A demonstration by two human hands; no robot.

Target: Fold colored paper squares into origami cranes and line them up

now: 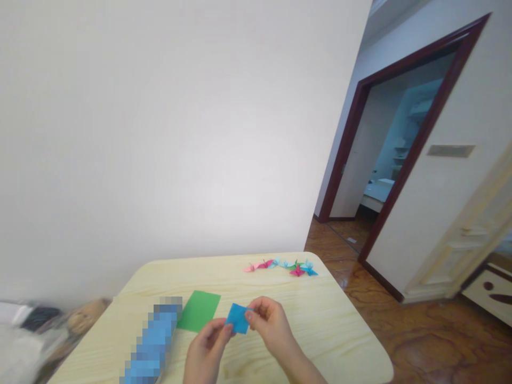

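Observation:
A small blue square of folded paper point(237, 319) is held up over the table between both hands. My left hand point(208, 344) pinches its lower left corner between thumb and fingers. On the opposite side, my right hand point(272, 322) grips the right edge the same way. Just beyond my left hand, a flat green paper sheet point(200, 309) lies on the tabletop. Toward the far right edge sits a row of several small folded paper cranes point(298, 268) in pink, red, light blue, green and blue.
The pale wooden table point(340, 330) has rounded corners and meets a white wall. A blurred-out blue object point(152, 341) lies at its left side. A doll-like figure point(82, 317) is beyond the left edge. A dark-framed doorway point(356, 144) opens at the right.

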